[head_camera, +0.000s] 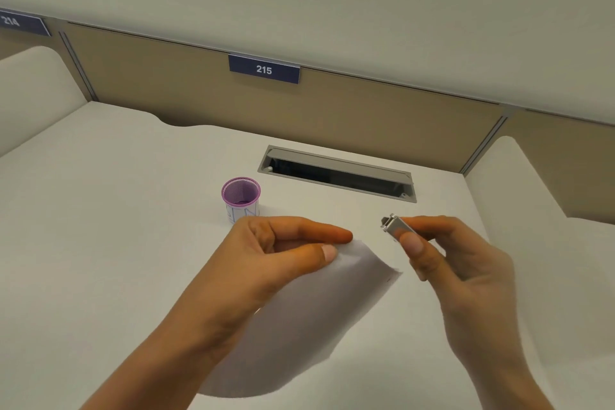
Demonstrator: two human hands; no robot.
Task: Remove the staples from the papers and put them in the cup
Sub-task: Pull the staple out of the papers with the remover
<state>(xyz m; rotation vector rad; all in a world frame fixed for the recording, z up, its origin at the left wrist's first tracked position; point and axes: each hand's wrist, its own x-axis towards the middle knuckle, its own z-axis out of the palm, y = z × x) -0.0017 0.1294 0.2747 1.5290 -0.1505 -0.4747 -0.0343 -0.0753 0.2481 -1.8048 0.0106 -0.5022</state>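
- papers (299, 316): white sheets, held raised over desk (116, 210) and curved; far corner pinched between thumb and forefinger of left hand (266, 253). Staples too small to be made out.
- staple remover (396, 226): small silver metal tool, pinched between thumb and fingers of right hand (459, 270); held above desk, just right of papers, apart from them.
- cup (240, 198): purple mesh, set upright on desk, just beyond left hand, left of cable slot (336, 173).
- number plate (264, 69): marked 215, fixed on far partition.
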